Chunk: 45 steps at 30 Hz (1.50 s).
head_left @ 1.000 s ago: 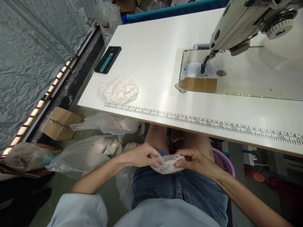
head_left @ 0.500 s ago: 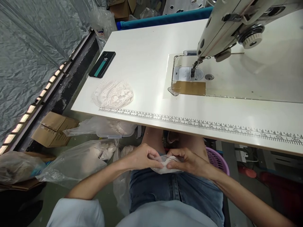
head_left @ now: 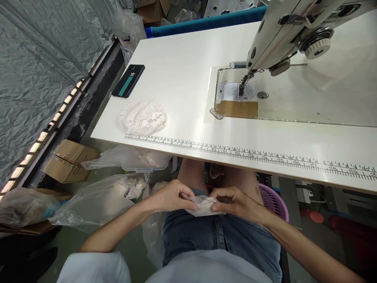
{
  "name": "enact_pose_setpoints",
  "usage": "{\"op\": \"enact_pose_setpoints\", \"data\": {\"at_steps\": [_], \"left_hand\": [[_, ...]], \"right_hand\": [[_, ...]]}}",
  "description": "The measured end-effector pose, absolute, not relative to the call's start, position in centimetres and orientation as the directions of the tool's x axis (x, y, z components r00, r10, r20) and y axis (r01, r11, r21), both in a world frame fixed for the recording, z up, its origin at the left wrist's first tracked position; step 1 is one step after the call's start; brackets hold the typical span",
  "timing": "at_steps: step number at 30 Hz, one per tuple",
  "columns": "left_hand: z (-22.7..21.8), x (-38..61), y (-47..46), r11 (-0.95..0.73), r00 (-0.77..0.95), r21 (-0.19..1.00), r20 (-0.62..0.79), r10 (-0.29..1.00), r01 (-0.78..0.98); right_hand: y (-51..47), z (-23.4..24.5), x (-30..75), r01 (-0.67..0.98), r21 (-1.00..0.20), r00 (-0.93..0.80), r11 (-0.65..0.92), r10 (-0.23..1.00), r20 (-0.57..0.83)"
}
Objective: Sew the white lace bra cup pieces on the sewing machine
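Over my lap, a small piece of white lace-edged fabric point(head_left: 205, 207) is stretched between both hands. My left hand point(head_left: 180, 196) pinches its left side between thumb and fingers. At the other side, my right hand point(head_left: 231, 200) grips the fabric the same way. A thin dark line runs across the top of the piece; I cannot make out what it is. On the table's left end lies a loose heap of white lace trim point(head_left: 143, 118), apart from my hands.
The white table point(head_left: 179, 102) has a printed ruler along its front edge and carries a sewing machine point(head_left: 272, 43) at right. A phone point(head_left: 128, 81) lies at its left end. Below are plastic bags point(head_left: 97, 198), a cardboard box point(head_left: 69, 161) and a purple basket point(head_left: 273, 200).
My hands have drawn slightly apart, and more of the lace edge shows between them. The whole view has shifted a little.
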<state>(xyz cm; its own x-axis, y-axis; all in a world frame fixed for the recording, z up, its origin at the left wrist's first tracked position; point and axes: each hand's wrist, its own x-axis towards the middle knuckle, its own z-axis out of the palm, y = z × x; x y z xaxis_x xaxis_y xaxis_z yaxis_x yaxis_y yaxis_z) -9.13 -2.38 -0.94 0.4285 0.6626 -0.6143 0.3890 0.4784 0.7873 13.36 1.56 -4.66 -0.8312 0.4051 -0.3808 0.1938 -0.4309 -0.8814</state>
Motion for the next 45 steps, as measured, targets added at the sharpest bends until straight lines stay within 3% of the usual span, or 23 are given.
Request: {"op": "enact_pose_setpoints", "data": {"at_steps": [6, 14, 19, 31, 37, 45], "left_hand": [[-0.6, -9.0, -2.6, 0.407, 0.412, 0.793, -0.592, 0.693, 0.454], [-0.5, -9.4, -3.0, 0.441, 0.421, 0.795, -0.598, 0.681, 0.417], [-0.4, -9.0, -2.4, 0.35, 0.488, 0.816, -0.562, 0.668, 0.461], [-0.7, -7.6, -2.6, 0.301, 0.341, 0.764, -0.554, 0.76, 0.571], [-0.6, -7.4, -2.5, 0.29, 0.315, 0.751, -0.548, 0.775, 0.593], [-0.8, -7.2, -2.8, 0.212, 0.305, 0.739, -0.498, 0.812, 0.64]], "right_hand": [[1.3, -4.9, 13.2, 0.177, -0.89, -0.835, -0.42, 0.415, -0.362], [1.3, -4.7, 12.9, 0.179, -0.914, -0.831, -0.364, 0.442, -0.339], [1.4, -4.4, 12.6, 0.199, -0.942, -0.852, -0.27, 0.428, -0.303], [1.0, -4.4, 13.0, 0.329, -0.943, -0.812, -0.047, 0.495, -0.308], [0.4, -4.4, 13.3, 0.276, -0.961, -0.789, -0.018, 0.567, -0.237], [0.3, -4.2, 13.1, 0.333, -0.942, -0.778, -0.052, 0.55, -0.305]]}}
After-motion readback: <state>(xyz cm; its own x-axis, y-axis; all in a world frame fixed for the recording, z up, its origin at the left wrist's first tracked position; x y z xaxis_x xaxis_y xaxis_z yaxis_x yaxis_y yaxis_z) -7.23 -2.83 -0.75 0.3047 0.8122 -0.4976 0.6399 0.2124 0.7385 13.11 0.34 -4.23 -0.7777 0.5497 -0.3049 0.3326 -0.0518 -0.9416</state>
